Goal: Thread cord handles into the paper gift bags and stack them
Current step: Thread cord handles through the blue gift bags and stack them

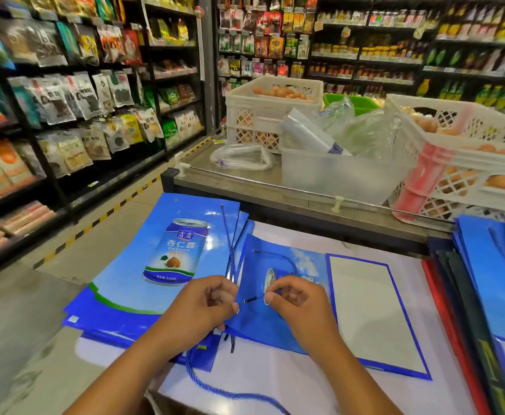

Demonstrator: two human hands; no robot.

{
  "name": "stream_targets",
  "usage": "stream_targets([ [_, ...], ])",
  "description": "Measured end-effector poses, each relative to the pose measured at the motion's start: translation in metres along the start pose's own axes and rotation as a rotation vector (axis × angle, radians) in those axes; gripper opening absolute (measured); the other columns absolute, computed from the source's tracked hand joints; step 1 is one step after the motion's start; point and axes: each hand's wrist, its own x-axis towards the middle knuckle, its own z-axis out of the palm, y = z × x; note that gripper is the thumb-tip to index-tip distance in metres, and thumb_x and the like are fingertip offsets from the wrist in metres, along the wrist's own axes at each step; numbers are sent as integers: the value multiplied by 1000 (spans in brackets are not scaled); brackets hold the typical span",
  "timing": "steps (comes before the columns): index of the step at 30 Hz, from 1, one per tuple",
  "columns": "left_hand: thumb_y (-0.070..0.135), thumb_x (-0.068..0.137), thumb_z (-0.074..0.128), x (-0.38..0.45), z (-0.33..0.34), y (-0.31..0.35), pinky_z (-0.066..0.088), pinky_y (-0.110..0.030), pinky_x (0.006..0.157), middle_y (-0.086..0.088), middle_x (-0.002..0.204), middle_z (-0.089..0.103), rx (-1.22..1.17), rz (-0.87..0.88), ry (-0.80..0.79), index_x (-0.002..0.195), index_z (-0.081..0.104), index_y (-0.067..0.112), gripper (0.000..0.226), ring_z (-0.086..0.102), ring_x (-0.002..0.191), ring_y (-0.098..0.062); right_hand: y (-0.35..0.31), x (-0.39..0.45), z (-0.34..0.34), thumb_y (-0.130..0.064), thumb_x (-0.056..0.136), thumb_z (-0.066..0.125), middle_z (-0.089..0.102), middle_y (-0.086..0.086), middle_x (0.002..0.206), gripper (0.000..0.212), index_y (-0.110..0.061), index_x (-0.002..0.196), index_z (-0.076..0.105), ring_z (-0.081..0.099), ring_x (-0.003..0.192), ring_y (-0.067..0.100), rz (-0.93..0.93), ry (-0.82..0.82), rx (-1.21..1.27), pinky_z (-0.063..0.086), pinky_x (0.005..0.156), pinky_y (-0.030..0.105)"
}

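One flat blue gift bag [275,319] lies mid-table, half threaded: the right hand [299,307] pinches the cord tip [260,296] at its eyelet, while the left hand [203,307] apparently grips the bag's edge. Unthreaded bags [155,259] wait at the table's left edge.

Single head-worn view, forward and down, close over the hands and table [275,384], shop shelves [65,85] beyond

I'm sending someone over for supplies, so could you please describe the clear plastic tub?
On the steel counter beyond the blue bags, between two white lattice crates of eggs, stands the tub. Unlike the crates, it is see-through with solid walls and holds plastic bags.
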Motion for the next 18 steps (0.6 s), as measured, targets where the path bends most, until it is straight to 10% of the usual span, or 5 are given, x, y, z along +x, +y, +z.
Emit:
stream_targets([
  [18, 6, 95, 72, -1, 0, -6, 59, -32, 66, -15, 96, 74, -70, 16, -25, 109, 74, 19, 20, 71, 78, -20, 2, 0, 3, -6, 88, 80, 75, -2, 81, 12, -18, 85, 78, 70, 75, 10, -4, -24, -60, 57, 70, 22],
])
